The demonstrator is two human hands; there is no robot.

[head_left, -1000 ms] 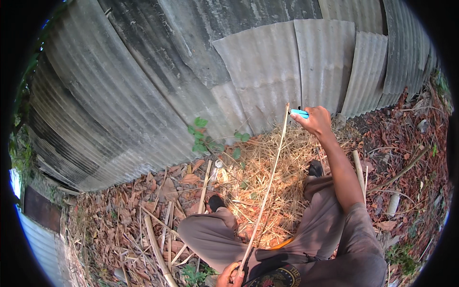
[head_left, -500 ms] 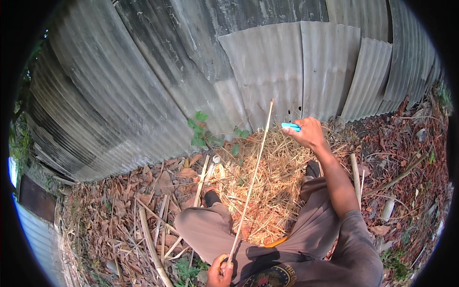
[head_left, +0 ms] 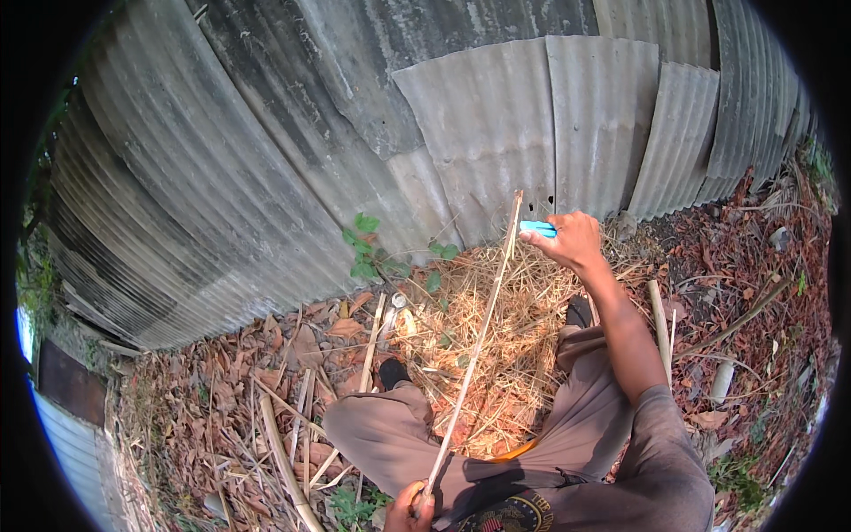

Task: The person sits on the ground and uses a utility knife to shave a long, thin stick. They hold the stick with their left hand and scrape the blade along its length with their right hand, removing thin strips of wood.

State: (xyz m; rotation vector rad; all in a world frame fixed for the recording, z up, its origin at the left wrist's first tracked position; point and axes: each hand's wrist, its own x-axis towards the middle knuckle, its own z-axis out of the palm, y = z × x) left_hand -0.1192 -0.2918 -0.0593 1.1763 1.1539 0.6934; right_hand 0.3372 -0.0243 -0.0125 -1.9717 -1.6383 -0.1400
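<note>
Moved since the earlier frame: stick's [head_left: 480, 341] far end has swung rightward, closing on the blue tool [head_left: 537, 229]; a loose sliver [head_left: 511, 246] now stands off near that end.
Stick position: between the person's legs in view, above the heap of shavings [head_left: 532, 332], its far end in front of the corrugated wall [head_left: 483, 124].
Long axis: slants from the lower edge upward and to the right, away from the body.
Left hand: fingers [head_left: 424, 504] clamped on the near end of the stick.
Right hand: fingers [head_left: 542, 241] closed around the blue tool; its blade, if any, cannot be made out.
Stick from right fingers: just to their left, far end reaching up past them; whether tool and wood touch, I cannot tell.
Nearer hand: right for the far end, left for the near end.
Shirt print: round emblem [head_left: 507, 516] with pale lettering, cut off below.
Tool marking: none readable.
</note>
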